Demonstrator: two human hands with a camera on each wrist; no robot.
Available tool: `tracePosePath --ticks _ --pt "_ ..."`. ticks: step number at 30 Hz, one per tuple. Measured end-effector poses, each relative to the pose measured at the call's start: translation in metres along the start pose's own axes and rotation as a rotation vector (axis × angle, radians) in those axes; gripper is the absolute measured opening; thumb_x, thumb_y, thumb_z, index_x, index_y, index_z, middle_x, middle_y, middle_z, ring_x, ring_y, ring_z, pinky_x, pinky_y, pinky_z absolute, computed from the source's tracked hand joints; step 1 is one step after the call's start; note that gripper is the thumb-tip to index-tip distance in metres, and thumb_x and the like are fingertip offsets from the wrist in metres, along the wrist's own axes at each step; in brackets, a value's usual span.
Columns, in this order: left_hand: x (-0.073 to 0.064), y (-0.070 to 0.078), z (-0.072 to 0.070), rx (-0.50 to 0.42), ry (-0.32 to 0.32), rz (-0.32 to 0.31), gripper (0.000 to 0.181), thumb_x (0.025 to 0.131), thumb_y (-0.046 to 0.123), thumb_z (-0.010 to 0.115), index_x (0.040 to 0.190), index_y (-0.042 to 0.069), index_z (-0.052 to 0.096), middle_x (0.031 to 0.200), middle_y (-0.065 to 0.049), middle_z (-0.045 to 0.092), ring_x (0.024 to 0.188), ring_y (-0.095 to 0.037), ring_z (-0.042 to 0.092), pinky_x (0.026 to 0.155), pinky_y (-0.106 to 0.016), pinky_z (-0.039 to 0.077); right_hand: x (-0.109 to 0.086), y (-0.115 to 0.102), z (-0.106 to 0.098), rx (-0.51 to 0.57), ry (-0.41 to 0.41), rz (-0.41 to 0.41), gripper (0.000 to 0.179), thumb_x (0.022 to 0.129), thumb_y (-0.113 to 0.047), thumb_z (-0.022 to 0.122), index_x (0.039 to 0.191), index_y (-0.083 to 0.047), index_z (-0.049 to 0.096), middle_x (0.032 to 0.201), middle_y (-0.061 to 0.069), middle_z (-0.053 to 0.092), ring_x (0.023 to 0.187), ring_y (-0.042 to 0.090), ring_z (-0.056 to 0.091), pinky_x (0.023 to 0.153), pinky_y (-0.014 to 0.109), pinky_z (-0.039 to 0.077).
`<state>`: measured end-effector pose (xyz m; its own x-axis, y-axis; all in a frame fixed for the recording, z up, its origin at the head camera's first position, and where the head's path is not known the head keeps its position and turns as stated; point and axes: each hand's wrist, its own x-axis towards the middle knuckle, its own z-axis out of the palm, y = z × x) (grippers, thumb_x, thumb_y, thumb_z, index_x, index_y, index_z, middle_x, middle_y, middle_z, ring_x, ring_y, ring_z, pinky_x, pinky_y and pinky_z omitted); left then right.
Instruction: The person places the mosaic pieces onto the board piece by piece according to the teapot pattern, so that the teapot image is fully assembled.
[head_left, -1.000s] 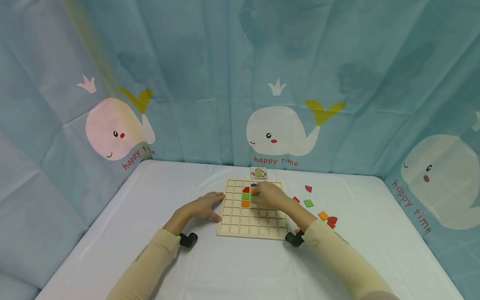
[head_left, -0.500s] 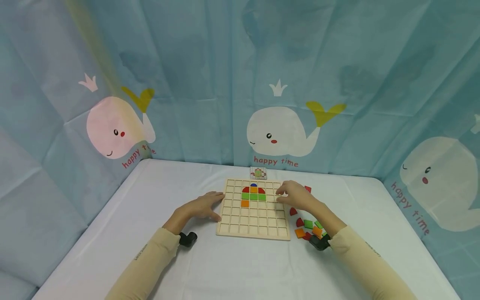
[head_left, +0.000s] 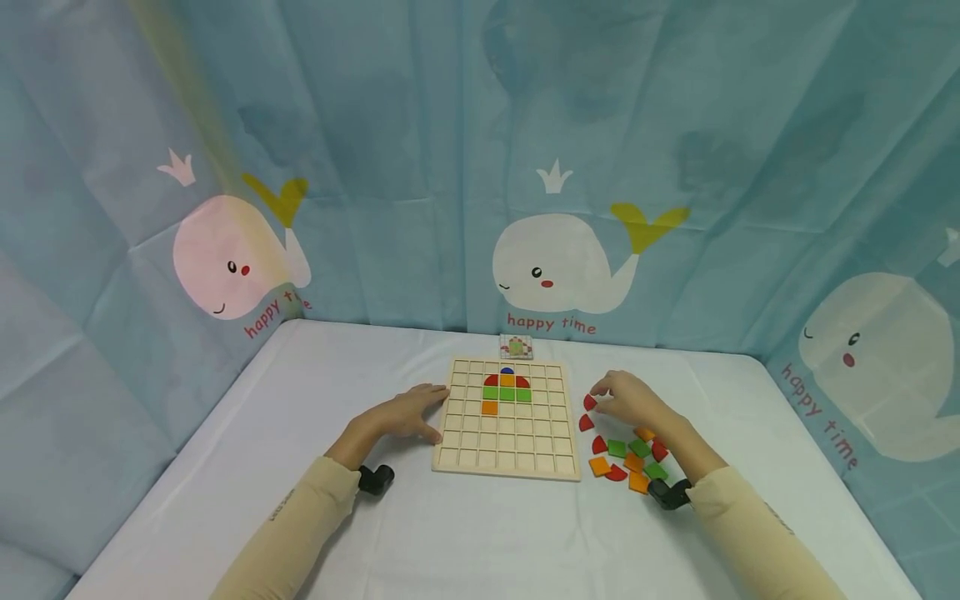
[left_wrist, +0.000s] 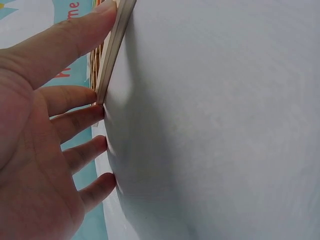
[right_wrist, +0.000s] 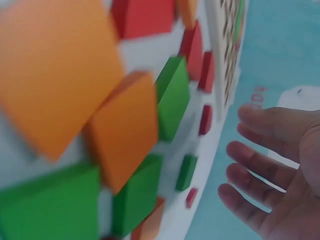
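Note:
My left hand (head_left: 405, 412) rests at the left edge of the wooden grid board (head_left: 465, 437), its fingers and thumb spread. In the left wrist view the thumb lies on the board's rim (left_wrist: 114, 52) with the fingertips along it. On the board sit a blue piece (head_left: 507, 370), red quarter-round pieces (head_left: 491, 380), green squares (head_left: 507, 394) and orange squares (head_left: 490, 407). To the board's right, my right hand (head_left: 630, 398) hovers over the loose pieces, fingertips near a red quarter-round piece (head_left: 590, 402). The right wrist view shows its fingers loosely spread, holding nothing.
Several loose pieces, such as a green square (head_left: 617, 448) and an orange square (head_left: 600, 467), lie right of the board. A small pattern card (head_left: 516, 347) stands behind it on the white tablecloth (head_left: 480, 542). A blue whale-print curtain (head_left: 420, 167) surrounds the table.
My right hand has left the board and moved right, over the loose pieces. A green square and a red quarter-round piece it covered before now show on the board. The left hand stays put.

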<state>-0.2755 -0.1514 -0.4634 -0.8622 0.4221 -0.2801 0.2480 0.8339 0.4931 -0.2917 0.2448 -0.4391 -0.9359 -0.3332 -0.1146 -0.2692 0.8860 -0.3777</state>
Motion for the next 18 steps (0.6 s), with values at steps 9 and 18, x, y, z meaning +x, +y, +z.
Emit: tracePosePath --ticks 9,18 --pt "-0.002 0.002 0.000 -0.005 -0.006 0.004 0.089 0.078 0.030 0.081 0.151 0.006 0.036 0.160 -0.012 0.030 0.151 -0.035 0.018 0.121 -0.056 0.018 -0.003 0.022 0.006 -0.059 -0.058 0.066 0.027 0.083 -0.003 0.069 0.110 -0.001 0.072 0.115 0.016 0.068 0.105 0.032 0.060 0.100 0.053 0.049" --pt "-0.001 0.001 0.000 0.001 -0.005 0.004 0.088 0.078 0.029 0.080 0.151 0.007 0.035 0.160 -0.012 0.030 0.151 -0.034 0.017 0.122 -0.054 0.018 -0.003 0.031 0.007 -0.065 -0.040 0.083 0.026 0.083 -0.005 0.070 0.108 -0.001 0.072 0.110 0.015 0.068 0.099 0.030 0.059 0.098 0.052 0.050"
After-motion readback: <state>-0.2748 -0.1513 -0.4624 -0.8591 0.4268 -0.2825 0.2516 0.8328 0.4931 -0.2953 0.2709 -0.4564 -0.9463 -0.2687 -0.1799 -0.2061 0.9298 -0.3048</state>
